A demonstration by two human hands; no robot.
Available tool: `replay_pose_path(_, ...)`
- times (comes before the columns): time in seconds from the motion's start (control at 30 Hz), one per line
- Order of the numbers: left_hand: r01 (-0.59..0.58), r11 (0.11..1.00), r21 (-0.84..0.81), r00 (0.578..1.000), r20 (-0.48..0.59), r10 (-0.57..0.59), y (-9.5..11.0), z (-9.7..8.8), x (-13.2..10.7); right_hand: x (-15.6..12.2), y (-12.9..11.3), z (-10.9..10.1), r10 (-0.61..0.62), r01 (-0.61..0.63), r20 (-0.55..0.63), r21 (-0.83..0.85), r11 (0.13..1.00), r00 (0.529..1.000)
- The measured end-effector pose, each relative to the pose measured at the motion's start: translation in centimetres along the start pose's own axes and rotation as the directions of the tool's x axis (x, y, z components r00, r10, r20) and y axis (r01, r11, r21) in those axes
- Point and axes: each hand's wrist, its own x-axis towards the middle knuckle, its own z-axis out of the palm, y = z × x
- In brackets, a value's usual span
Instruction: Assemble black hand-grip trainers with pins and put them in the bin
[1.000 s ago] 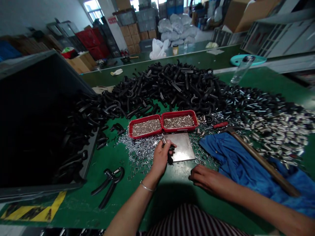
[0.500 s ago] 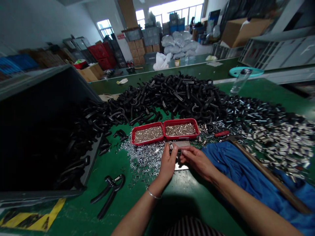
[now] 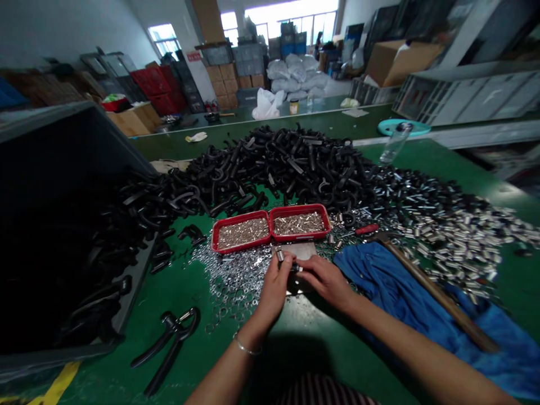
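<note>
Both hands meet over a small grey metal plate (image 3: 300,250) on the green table. My left hand (image 3: 274,284) is closed round a black handle part with a silver spring (image 3: 280,256) sticking up from its top. My right hand (image 3: 323,278) pinches the same part from the right side with fingers pressed together. Loose silver washers (image 3: 236,275) lie scattered just left of the hands. A red two-compartment tray (image 3: 270,234) of small metal pieces sits right behind the plate.
A big heap of black handle parts (image 3: 278,163) fills the middle of the table. Silver sleeves (image 3: 455,236) spread at right. A blue cloth (image 3: 405,287) carries a wooden-handled hammer (image 3: 434,292). A dark bin (image 3: 63,225) stands left, an assembled hand grip (image 3: 166,346) before it.
My right hand rose from the table's near edge and joined the left hand at the part over the plate. The view drifted slightly.
</note>
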Motion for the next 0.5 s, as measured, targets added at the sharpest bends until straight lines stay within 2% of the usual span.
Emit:
replay_pose_path(0.07,0.045,0.998,-0.037,0.999,-0.012,-0.046,-0.5,0.0,0.4,0.0,-0.5,-0.4,-0.023,0.030,0.087,-0.082,0.996,0.996)
replay_pose_path(0.13,0.088,0.989,-0.118,0.995,-0.041,-0.093,-1.1,0.1,1.2,-0.2,-0.7,-1.7,-0.016,0.040,0.204,-0.115,0.993,0.979)
replay_pose_path(0.2,0.120,0.966,-0.228,0.987,-0.075,-0.140,-1.5,0.2,2.0,-0.6,0.0,-4.4,0.001,0.039,0.262,-0.147,0.988,0.965)
replay_pose_path(0.23,0.128,0.951,-0.280,0.983,-0.091,-0.159,-1.6,0.2,2.4,-0.9,0.9,-6.3,0.027,0.021,0.241,-0.193,0.981,0.970)
replay_pose_path(0.27,0.132,0.936,-0.325,0.980,-0.100,-0.173,-1.6,0.1,2.6,-1.1,2.2,-8.5,0.075,-0.024,0.178,-0.273,0.962,0.981)
replay_pose_path(0.3,0.133,0.921,-0.366,0.977,-0.108,-0.184,-1.6,0.0,2.8,-1.3,3.7,-11.0,0.136,-0.102,0.066,-0.368,0.924,0.989)
replay_pose_path(0.33,0.133,0.907,-0.400,0.974,-0.115,-0.193,-1.5,-0.1,2.9,-1.3,5.5,-13.5,0.227,-0.238,-0.082,-0.484,0.842,0.970)
replay_pose_path(0.37,0.132,0.894,-0.427,0.972,-0.119,-0.201,-1.4,-0.1,2.8,-1.2,7.4,-15.9,0.315,-0.400,-0.246,-0.578,0.711,0.917)
replay_pose_path(0.4,0.133,0.885,-0.447,0.971,-0.119,-0.206,-1.4,0.0,2.7,-1.0,9.3,-18.2,0.349,-0.494,-0.350,-0.597,0.632,0.869)
replay_pose_path(0.47,0.140,0.874,-0.465,0.971,-0.108,-0.212,-1.2,0.6,2.3,0.0,12.6,-21.5,0.379,-0.582,-0.441,-0.607,0.542,0.813)
replay_pose_path(0.5,0.145,0.876,-0.460,0.972,-0.097,-0.212,-1.1,1.0,2.1,0.7,13.9,-22.5,0.397,-0.612,-0.466,-0.603,0.512,0.791)
